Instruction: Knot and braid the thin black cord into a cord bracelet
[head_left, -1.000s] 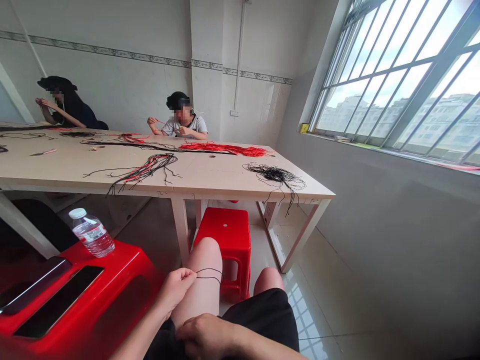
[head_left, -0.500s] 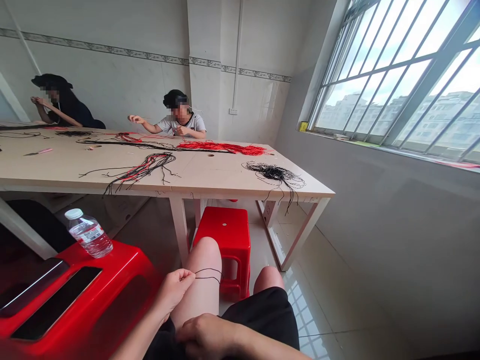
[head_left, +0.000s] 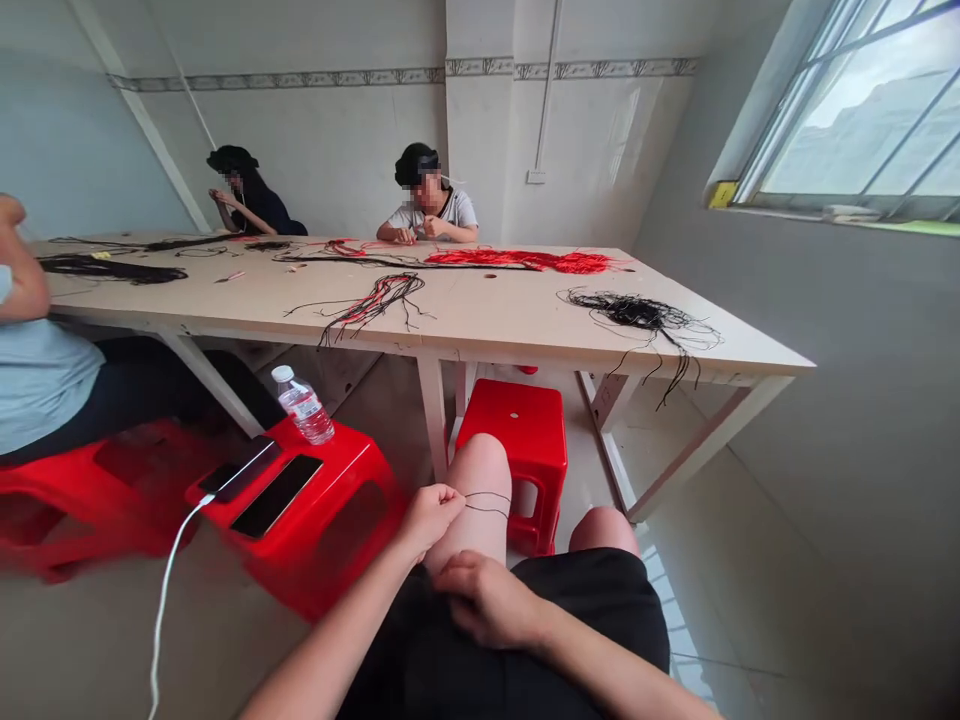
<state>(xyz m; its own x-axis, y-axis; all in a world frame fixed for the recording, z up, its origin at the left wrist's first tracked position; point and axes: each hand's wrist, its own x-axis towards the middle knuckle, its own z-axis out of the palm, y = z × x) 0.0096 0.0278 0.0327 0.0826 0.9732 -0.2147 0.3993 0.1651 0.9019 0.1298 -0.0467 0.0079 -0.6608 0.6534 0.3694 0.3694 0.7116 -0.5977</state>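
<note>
A thin black cord (head_left: 489, 494) passes around my bent left knee, showing as two strands across the skin. My left hand (head_left: 433, 518) pinches it at the left side of the leg, thumb and forefinger pressed together. Lower down, over my thigh, my right hand (head_left: 491, 598) is closed with its fingers curled under. Whatever those fingers hold, if anything, is hidden from view.
A long table (head_left: 510, 320) ahead carries black cords (head_left: 637, 312), red cords (head_left: 525, 260) and a mixed bundle (head_left: 382, 298). A red stool (head_left: 517, 415) stands before my knee. To the left, another stool holds a bottle (head_left: 307, 410) and a phone (head_left: 277, 496). Several co-workers sit around.
My view has swung left, bringing a person in a light blue shirt and a white cable into sight. The co-worker opposite has lowered a raised hand. My hands keep nearly the same pose.
</note>
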